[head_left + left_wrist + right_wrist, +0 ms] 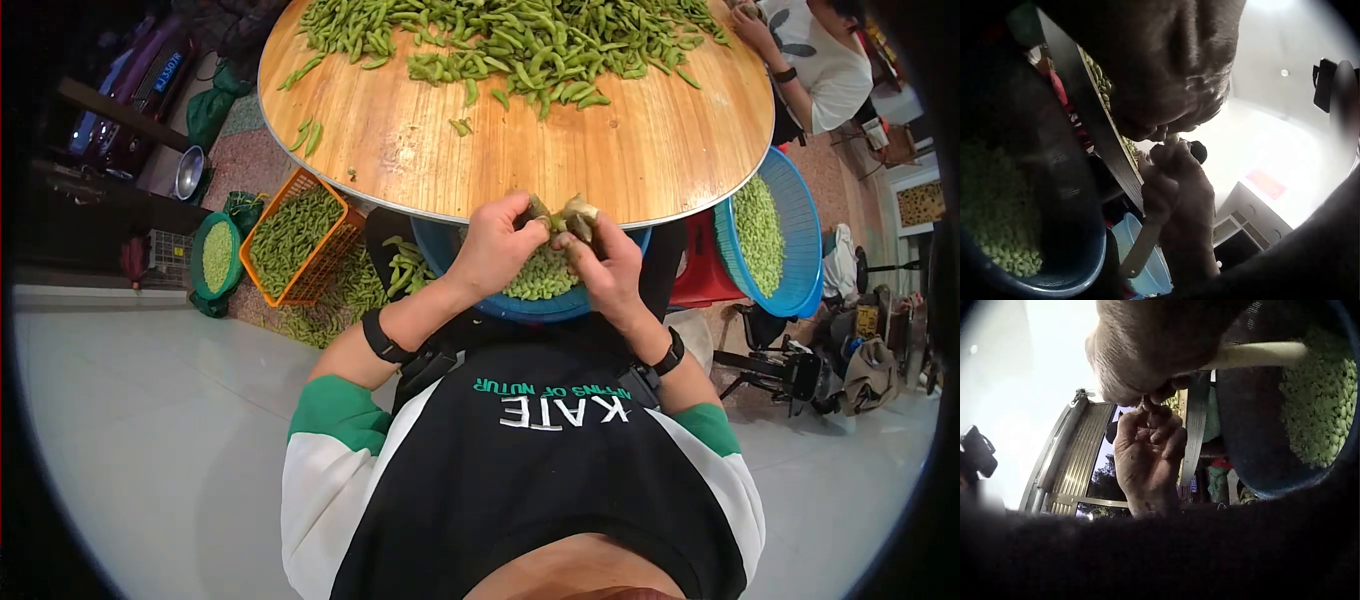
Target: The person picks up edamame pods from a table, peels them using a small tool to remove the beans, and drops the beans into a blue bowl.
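Note:
Over a blue basin point(580, 300) of shelled green beans point(540, 275), both hands meet at the table's near edge. My left hand point(500, 242) pinches one side of a green bean pod point(558, 221) between thumb and fingers. The right hand point(608, 262) pinches the pod's other side. Brownish and pale coverings show on some of the fingertips. In the left wrist view, the right hand point(1182, 194) comes up to the left one, whose fingers largely hide the pod. The right wrist view shows the left hand point(1147, 459) with curled fingers beneath the right.
A heap of bean pods point(540, 45) covers the far part of the round wooden table point(400, 140). An orange crate point(290, 295) of pods and a green basin point(233, 262) stand left. On the right are a blue basket point(795, 215) of beans and another person point(835, 75).

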A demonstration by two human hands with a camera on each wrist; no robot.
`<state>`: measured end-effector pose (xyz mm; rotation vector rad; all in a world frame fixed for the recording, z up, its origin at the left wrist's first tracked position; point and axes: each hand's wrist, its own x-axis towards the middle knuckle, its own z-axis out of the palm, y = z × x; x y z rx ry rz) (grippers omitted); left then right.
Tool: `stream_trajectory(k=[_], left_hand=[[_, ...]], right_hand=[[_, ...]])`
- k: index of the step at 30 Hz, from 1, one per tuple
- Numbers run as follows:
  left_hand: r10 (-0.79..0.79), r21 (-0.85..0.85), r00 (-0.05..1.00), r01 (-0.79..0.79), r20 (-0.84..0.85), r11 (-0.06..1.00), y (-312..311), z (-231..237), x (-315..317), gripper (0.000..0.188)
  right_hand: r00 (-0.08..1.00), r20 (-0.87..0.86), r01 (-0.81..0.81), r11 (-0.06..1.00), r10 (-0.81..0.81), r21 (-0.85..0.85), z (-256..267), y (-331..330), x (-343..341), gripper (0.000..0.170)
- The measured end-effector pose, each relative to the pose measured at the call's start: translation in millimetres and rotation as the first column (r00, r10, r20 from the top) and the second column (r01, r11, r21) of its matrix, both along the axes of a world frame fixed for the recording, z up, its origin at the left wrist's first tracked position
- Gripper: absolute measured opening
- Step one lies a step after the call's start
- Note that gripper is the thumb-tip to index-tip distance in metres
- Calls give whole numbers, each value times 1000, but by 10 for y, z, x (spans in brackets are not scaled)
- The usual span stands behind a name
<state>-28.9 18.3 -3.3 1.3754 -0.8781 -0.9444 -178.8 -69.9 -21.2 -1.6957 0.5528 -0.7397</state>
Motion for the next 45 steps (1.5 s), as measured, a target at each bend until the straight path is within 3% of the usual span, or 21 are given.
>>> stream_trajectory(k=[4,6,7,10,11,12,14,16,18,20,22,25,27,28,30,31,33,36,39,44,45], left_hand=[[-69,44,997,71,-36,997,20,22,54,10],[-191,231,946,254,-263,939,51,71,174,11],[-182,228,950,242,-255,943,75,71,201,11],[-258,311,947,308,-192,899,217,109,251,14],[-213,207,957,172,196,963,338,202,316,14],[-101,58,832,82,545,995,463,298,413,14],[-140,229,577,-85,804,970,739,498,712,13],[-253,325,237,-344,938,881,881,525,1035,13],[-112,103,5,-428,994,898,729,557,1258,13],[32,15,131,-346,991,938,400,491,1554,14],[178,-166,84,-128,980,978,-11,399,1821,16],[238,-231,70,-97,969,968,-566,121,2192,16],[137,-141,-35,-174,990,975,-754,-18,2338,17],[139,-143,-37,-175,990,974,-766,-65,2353,17],[115,-72,220,-197,969,978,-755,-137,2343,16],[108,-66,218,-191,970,979,-693,-29,2191,16],[90,27,508,-219,857,975,-496,149,1773,14],[204,-102,635,-194,745,976,-333,250,1280,14],[157,-180,762,-54,628,982,-208,348,806,15],[168,-315,785,36,597,948,-121,237,420,14],[100,-258,936,-11,337,966,-103,228,380,13]], right_hand=[[1000,22,-10,971,16,-239,-54,-87,4,28],[995,-34,-102,899,97,-425,3,-114,-1,27],[994,-33,-106,876,102,-470,15,-128,14,25],[991,-79,-130,886,106,-446,-43,-180,19,24],[987,-93,-157,873,128,-462,-13,-202,-2,24],[988,-86,-156,872,131,-464,-12,-205,-37,24],[973,-143,-222,887,179,-405,-32,-183,-124,26],[979,-116,-199,896,167,-397,-57,-162,-132,29],[960,-229,-227,921,158,-316,-35,-151,-125,29],[958,-223,-245,916,179,-318,-88,-137,-92,27],[954,-229,-261,912,193,-316,-56,-145,-56,25],[951,-206,-280,924,230,-261,52,-138,-55,25],[958,-154,-263,954,242,-140,20,-149,-74,25],[958,-154,-264,954,242,-143,30,-154,-82,25],[959,-107,-254,963,263,90,82,-142,-101,29],[961,-103,-248,964,257,96,126,-139,-95,29],[948,-61,-280,908,313,311,213,-134,-58,33],[949,130,-312,810,286,496,255,-116,91,37],[929,251,-371,675,273,637,333,-141,215,39],[872,453,-487,414,186,769,337,-170,252,35],[871,466,-489,379,158,785,320,-167,246,33]])
